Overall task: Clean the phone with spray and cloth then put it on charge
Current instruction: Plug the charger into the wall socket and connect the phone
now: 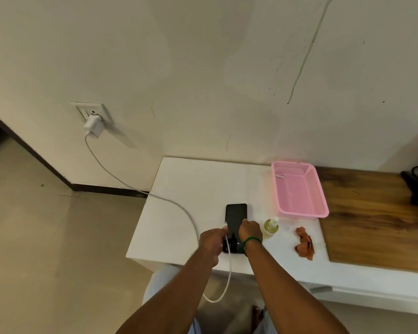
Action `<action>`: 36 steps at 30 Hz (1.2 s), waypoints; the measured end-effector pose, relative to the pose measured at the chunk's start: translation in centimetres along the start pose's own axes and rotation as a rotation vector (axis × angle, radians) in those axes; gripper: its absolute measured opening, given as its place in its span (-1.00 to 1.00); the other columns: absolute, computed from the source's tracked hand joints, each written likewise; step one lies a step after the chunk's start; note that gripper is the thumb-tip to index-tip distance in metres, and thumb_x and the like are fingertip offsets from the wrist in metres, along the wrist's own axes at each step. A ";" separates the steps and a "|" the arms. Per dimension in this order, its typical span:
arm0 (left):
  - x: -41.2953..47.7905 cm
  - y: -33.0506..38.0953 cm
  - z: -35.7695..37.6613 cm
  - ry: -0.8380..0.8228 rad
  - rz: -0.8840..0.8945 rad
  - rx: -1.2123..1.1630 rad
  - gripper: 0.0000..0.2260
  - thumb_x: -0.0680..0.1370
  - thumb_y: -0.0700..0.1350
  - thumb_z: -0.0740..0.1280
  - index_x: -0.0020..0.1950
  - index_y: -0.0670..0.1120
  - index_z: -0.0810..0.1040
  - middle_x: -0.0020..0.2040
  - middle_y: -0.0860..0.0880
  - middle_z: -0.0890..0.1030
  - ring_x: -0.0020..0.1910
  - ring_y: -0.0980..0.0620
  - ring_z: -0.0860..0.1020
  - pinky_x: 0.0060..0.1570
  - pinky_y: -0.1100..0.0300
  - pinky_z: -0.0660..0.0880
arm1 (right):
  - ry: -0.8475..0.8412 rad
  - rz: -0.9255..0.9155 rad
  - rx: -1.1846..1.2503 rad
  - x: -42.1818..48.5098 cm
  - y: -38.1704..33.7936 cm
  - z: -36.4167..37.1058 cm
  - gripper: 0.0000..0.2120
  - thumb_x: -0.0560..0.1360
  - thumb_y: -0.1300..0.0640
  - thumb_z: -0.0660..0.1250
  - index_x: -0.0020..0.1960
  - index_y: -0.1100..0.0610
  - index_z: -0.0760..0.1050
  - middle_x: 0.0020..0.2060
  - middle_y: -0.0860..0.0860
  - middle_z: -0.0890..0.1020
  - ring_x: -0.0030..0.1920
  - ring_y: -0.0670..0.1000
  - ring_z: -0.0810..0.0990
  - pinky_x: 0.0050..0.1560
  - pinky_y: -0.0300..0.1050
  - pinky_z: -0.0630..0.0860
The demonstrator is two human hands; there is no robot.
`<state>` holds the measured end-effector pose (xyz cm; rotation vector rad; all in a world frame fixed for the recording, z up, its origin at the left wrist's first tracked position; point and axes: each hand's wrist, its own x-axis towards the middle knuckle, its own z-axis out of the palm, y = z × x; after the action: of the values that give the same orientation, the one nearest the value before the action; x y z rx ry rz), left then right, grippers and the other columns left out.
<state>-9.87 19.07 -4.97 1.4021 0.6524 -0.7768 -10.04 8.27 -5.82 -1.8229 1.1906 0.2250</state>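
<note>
Head view, one frame.

Left hand: fingers curled, thumb and forefinger pinching the white plug end of the cable. Plug tip just beyond the thumb, touching the left long edge of the phone. Cannot tell whether seated in any port.

Right hand: just right of the left hand, bunched over the near right part of the phone, thumb tip on the dark screen, fingers bent down around the edge and gripping it. Fingertips hidden under the hand. Green band on that wrist.

Phone: flat, screen up and dark, between the two hands, far end sticking out beyond both, near end close to the table edge.

Cable, traced from the pinch: down off the near table edge in a hanging loop below the left forearm, back up, then away across the white top to the left and up to the charger, plugged into the wall socket, well left of and beyond the left hand.

Spray bottle: upright, just right of the right hand, not touching.

Cloth: rust-coloured, crumpled, further right, past the bottle.

Pink basket: beyond the bottle and cloth, right of the phone's far end.

Wooden top: rightmost, well apart from both hands.
</note>
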 end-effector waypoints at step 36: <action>-10.7 8.6 0.7 -0.200 0.489 -0.243 -0.86 0.51 -0.16 0.41 -0.03 -0.23 0.67 -0.01 -0.30 0.66 -0.06 -0.21 0.64 0.06 -0.12 0.58 | -0.197 -0.653 0.407 -10.6 -6.4 -7.8 -0.92 0.41 0.24 0.42 -0.27 0.18 0.61 -0.30 0.10 0.65 -0.24 0.08 0.63 -0.14 -0.04 0.60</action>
<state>-9.52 19.42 8.76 1.1744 0.2209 -0.4221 -12.80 9.69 8.55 -1.6761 0.4199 -0.1966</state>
